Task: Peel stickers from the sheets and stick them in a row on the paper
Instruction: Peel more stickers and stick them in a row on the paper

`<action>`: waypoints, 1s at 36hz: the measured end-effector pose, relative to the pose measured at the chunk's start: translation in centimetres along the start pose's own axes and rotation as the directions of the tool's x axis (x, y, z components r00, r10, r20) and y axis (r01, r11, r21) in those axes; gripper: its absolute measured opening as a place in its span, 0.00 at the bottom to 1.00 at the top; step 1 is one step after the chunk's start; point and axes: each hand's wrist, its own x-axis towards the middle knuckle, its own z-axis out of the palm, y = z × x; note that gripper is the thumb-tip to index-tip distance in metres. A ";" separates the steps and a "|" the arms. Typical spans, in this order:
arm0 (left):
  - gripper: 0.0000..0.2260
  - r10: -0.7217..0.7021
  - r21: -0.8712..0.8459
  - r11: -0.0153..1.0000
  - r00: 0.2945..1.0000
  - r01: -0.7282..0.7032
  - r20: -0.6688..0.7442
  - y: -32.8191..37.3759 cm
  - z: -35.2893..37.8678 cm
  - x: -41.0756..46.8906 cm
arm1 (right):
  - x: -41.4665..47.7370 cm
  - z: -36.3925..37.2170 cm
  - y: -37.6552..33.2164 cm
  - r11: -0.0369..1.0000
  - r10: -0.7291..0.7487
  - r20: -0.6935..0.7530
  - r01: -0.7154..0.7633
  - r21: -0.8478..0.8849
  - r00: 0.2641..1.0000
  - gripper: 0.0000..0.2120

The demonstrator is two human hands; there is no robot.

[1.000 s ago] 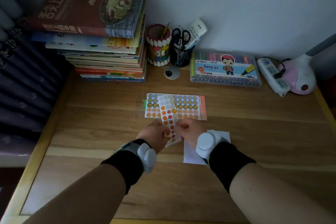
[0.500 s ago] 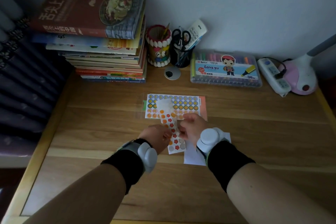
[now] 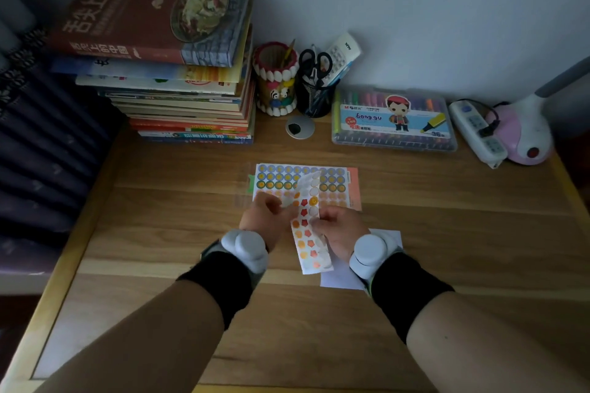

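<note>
A narrow white sticker strip [image 3: 307, 234] with red and orange star and round stickers stands between my hands, tilted, above the desk. My left hand [image 3: 265, 217] pinches its left edge. My right hand [image 3: 339, 229] grips its right side with fingers curled at the stickers. Behind them a larger sheet of round stickers [image 3: 332, 183] lies flat on an orange backing. A white paper [image 3: 388, 238] lies under my right wrist, mostly hidden; whether stickers are on it cannot be seen.
A tall stack of books [image 3: 178, 73] fills the back left. Two pen holders [image 3: 277, 83] with scissors, a box of markers [image 3: 394, 120], a power strip [image 3: 477, 131] and a pink lamp base [image 3: 526, 134] line the wall. The wooden desk [image 3: 159, 233] has raised edges.
The strip was lowered toward the desk half a second ago and is now raised again between both hands. My right hand has come back down onto the strip's right side.
</note>
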 end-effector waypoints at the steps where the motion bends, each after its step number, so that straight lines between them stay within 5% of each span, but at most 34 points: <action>1: 0.17 -0.041 -0.084 0.996 0.999 0.042 0.025 0.2 0.0 0.3 | -0.1 -0.1 0.0 1.000 -0.005 0.007 0.005 0.024 1.000 0.09; 5: 0.19 -0.185 -0.508 0.802 0.940 0.313 0.286 0.9 0.3 0.5 | -0.3 -0.1 -0.1 0.996 0.015 0.037 -0.018 0.084 0.999 0.12; 8: 0.16 -0.174 -0.587 0.739 0.935 0.330 0.308 1.0 0.7 0.6 | -0.6 -0.3 -0.3 0.988 0.034 0.051 -0.041 0.151 0.998 0.09; 13: 0.11 -0.160 -0.593 0.748 0.948 0.298 0.275 0.8 1.1 0.6 | -0.4 -0.9 0.2 0.977 -0.212 -0.258 0.212 -0.028 0.943 0.10; 19: 0.08 -0.107 -0.547 0.797 0.951 0.256 0.289 0.9 1.4 0.3 | -0.5 -0.5 -0.2 0.918 -0.391 -0.246 0.356 -0.176 0.887 0.06; 31: 0.05 -0.051 -0.539 0.813 0.950 0.219 0.309 1.9 1.2 -0.9 | -0.6 -1.0 0.3 0.927 -0.357 -0.190 0.321 -0.194 0.915 0.04; 36: 0.13 -0.087 -0.534 0.808 0.947 0.249 0.310 1.8 1.4 -0.9 | -0.5 -1.2 0.5 0.924 -0.353 -0.165 0.315 -0.218 0.921 0.04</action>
